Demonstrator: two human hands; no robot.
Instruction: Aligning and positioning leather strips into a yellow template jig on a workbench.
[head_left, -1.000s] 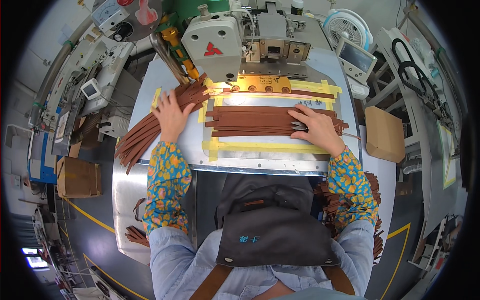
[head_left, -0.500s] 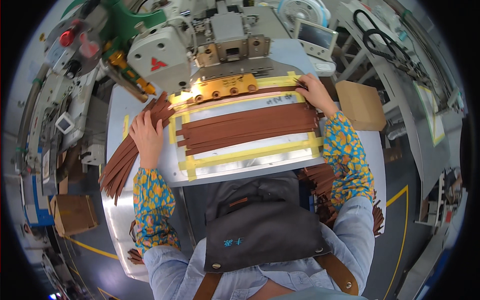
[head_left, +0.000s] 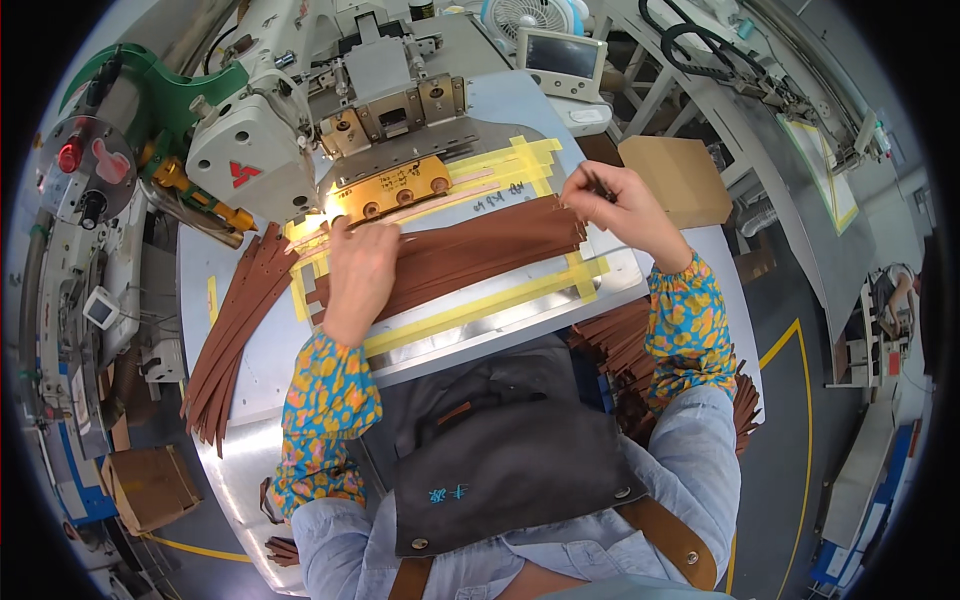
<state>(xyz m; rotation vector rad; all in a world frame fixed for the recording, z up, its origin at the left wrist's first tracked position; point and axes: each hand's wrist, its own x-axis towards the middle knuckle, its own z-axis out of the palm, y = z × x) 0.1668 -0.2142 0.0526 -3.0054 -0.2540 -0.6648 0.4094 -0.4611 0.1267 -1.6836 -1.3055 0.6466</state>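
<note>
Both of my hands are over the sewing machine's work plate. My left hand (head_left: 362, 272) is closed, its fingers bent down at the left end of the brown strips (head_left: 470, 250), just in front of the lit golden clamp (head_left: 405, 190). A strip's edge seems to be in its fingers. My right hand (head_left: 625, 208) is raised at the strips' right end. Its fingers are pinched round a small dark tool (head_left: 598, 186), mostly hidden, whose kind I cannot make out. Another fanned bundle of brown strips (head_left: 235, 335) lies to the left, partly overhanging the plate.
The white machine head (head_left: 250, 150) stands behind my left hand, beside a green arm (head_left: 165, 95). Yellow tape (head_left: 480, 310) frames the plate. A small screen (head_left: 560, 65) and a cardboard box (head_left: 675, 180) are at the right. More strips (head_left: 625, 345) hang below the plate's right side.
My left hand has moved right from the left bundle to the strips in the middle. My right hand has come away from the clamp area. The strip in front of the clamp has moved nearer me.
</note>
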